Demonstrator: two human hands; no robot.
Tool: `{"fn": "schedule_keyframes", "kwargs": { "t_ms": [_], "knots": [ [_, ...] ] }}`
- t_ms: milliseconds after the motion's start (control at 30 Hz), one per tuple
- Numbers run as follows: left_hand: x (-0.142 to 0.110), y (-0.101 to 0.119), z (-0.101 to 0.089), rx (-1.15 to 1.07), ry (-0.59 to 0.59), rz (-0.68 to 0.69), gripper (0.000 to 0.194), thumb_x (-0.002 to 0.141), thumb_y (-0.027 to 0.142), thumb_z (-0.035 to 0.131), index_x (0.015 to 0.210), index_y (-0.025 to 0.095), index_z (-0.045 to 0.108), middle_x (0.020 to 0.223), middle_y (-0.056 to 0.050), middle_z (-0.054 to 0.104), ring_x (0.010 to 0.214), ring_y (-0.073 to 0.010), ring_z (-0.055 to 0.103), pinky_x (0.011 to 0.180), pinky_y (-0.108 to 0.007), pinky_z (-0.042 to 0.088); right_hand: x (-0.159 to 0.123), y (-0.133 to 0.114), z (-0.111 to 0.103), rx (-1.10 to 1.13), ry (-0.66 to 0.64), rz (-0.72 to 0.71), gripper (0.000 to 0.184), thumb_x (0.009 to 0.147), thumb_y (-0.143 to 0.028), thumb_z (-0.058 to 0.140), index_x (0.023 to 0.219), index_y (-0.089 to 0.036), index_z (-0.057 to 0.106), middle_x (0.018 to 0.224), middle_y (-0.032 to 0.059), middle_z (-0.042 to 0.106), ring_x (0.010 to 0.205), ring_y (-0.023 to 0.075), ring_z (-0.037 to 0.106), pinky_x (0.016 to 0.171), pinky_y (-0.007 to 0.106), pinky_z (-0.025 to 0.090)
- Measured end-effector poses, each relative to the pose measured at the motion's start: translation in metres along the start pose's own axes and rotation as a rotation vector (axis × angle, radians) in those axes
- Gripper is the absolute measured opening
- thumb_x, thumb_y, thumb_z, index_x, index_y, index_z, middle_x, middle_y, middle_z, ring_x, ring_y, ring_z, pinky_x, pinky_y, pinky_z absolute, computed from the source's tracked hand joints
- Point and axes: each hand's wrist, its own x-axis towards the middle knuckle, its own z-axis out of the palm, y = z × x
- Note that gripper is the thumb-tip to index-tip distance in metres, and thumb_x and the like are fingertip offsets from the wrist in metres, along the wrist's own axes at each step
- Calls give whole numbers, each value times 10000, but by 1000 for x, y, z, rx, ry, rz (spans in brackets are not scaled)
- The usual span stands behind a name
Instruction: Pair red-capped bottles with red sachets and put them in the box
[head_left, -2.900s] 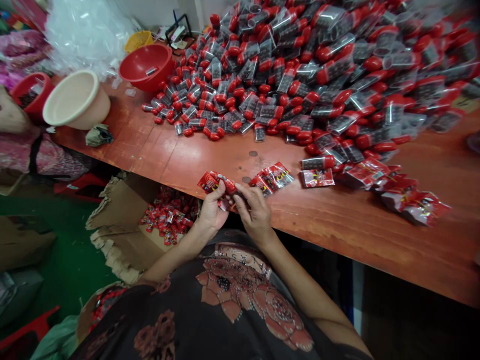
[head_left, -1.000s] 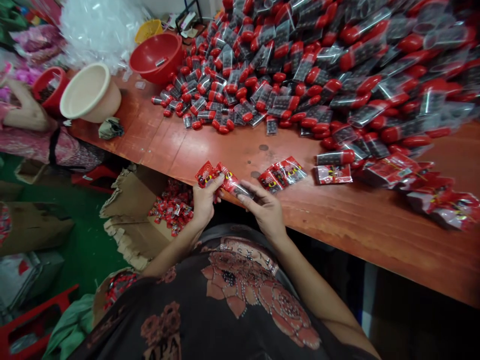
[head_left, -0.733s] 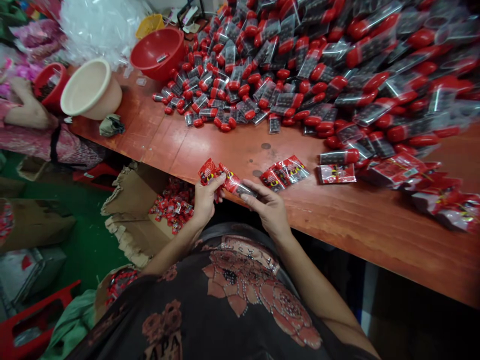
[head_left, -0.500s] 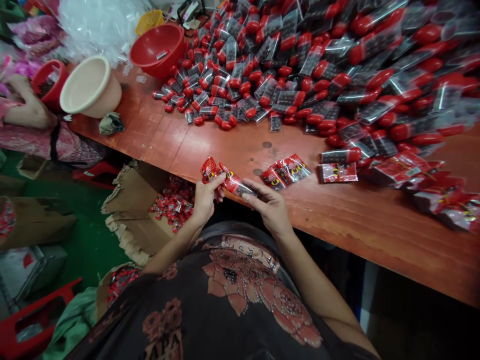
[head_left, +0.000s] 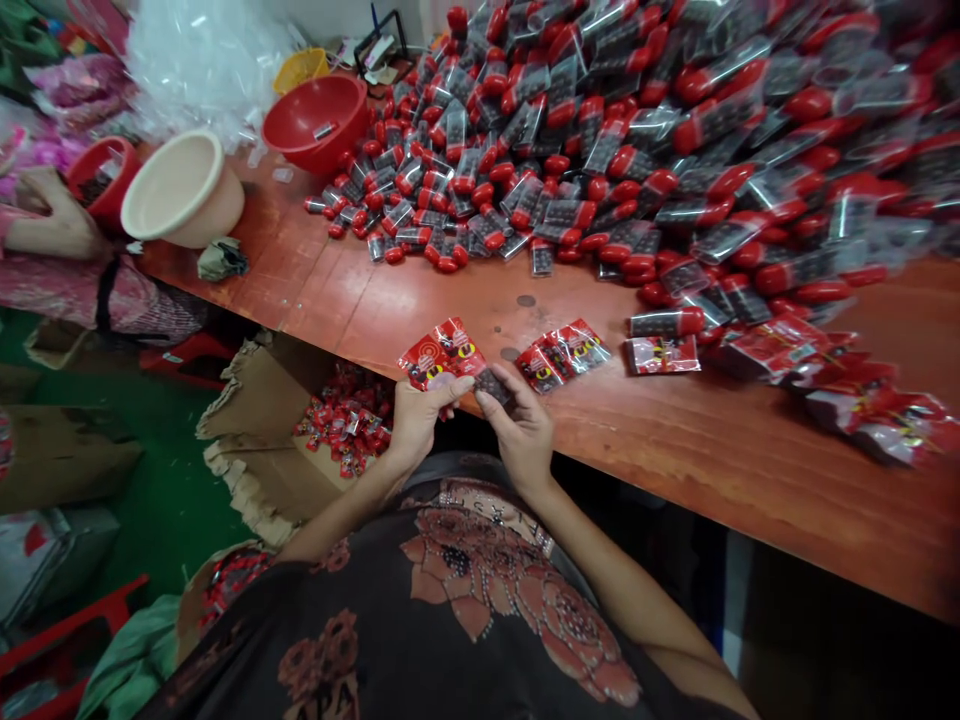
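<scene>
Here we are on the head camera, looking down at a long orange-red wooden table (head_left: 750, 450), scuffed and glossy, over a green floor (head_left: 161, 530). The left hand (head_left: 420, 425) has its fingers closed on two red foil packets (head_left: 442, 352), thumb across the front. The right hand (head_left: 521, 435) comes in narrow, fingertips (head_left: 499, 385) pinching the dark, clear end of a packet, right at the table edge. Just beside them lies a small group of packets (head_left: 562, 355), and beyond that a huge heap of clear tubes with red caps (head_left: 600, 150). Below the edge, an open cardboard box (head_left: 255, 420) holds more packets. Up left: a red bowl (head_left: 315, 120), a cream basin (head_left: 184, 195), and a co-worker's hand (head_left: 52, 225). The packets carry yellow and black print, too small to read; the person's dark floral top (head_left: 457, 600) shows "APA".
</scene>
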Motion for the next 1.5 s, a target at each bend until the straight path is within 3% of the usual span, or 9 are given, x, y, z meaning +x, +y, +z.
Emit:
{"fn": "schedule_keyframes", "kwargs": {
  "t_ms": [200, 333, 467, 567, 833, 967, 1233, 1400, 1500],
  "knots": [
    [2, 6, 1, -116, -14, 17, 324, 630, 412, 808, 656, 159, 606, 530, 33, 555, 425, -69, 488, 359, -180, 343, 1, 0, 3, 23, 3, -35, 403, 858, -230, 630, 1257, -282, 607, 1221, 49, 679, 1098, 186, 660, 993, 403, 544],
    [1, 5, 2, -79, -14, 16, 297, 623, 361, 821, 665, 149, 616, 512, 41, 544, 406, -58, 468, 356, -174, 330, -1, 1, 4, 54, 21, -3, 386, 837, -243, 660, 1221, -275, 632, 1196, 48, 690, 1081, 195, 667, 1001, 426, 535],
    [-4, -1, 5, -67, 5, 23, 305, 621, 367, 822, 690, 150, 621, 555, 34, 570, 441, -64, 498, 378, -179, 346, -5, 0, 8, 99, 104, 58, 363, 825, -263, 670, 1187, -265, 648, 1127, 44, 715, 997, 181, 692, 921, 386, 583],
    [-4, -2, 4, -55, -10, 34, 303, 638, 376, 812, 690, 148, 620, 572, 25, 586, 449, -65, 502, 384, -182, 350, -4, 0, 10, 127, 87, 72, 355, 825, -267, 670, 1178, -258, 640, 1099, 44, 721, 966, 172, 696, 888, 361, 594],
    [4, 2, -1, -86, -53, 37, 308, 565, 313, 854, 625, 140, 607, 510, 46, 543, 409, -50, 448, 371, -173, 320, -1, -5, 5, 154, -31, 23, 342, 820, -248, 687, 1155, -270, 623, 1108, 35, 691, 986, 175, 673, 915, 368, 558],
    [1, -2, 6, -93, -62, -1, 255, 596, 288, 835, 646, 136, 636, 515, 46, 546, 409, -43, 442, 377, -169, 326, -1, -5, 5, 52, 51, -53, 280, 802, -242, 707, 1077, -273, 658, 1046, 25, 619, 970, 169, 624, 898, 363, 530],
    [-5, -11, 14, -154, -65, -57, 295, 578, 304, 842, 640, 140, 605, 546, 43, 537, 437, -49, 449, 371, -172, 332, 0, -2, 12, 256, 94, 90, 266, 776, -246, 729, 1029, -266, 647, 978, 0, 594, 909, 147, 630, 850, 338, 545],
    [5, -5, 8, -156, -88, -68, 269, 615, 335, 814, 695, 145, 642, 569, 38, 549, 440, -48, 446, 360, -174, 313, 5, -7, 1, 149, -17, -2, 340, 800, -237, 712, 1127, -314, 659, 1071, 15, 611, 1012, 163, 611, 932, 369, 515],
    [10, 0, 3, -109, -123, -100, 253, 608, 318, 810, 704, 141, 657, 561, 42, 543, 432, -44, 432, 349, -173, 287, 7, -10, -4, 74, -63, -60, 368, 824, -223, 691, 1166, -355, 660, 992, 0, 607, 943, 144, 606, 870, 336, 526]
  ]
}}
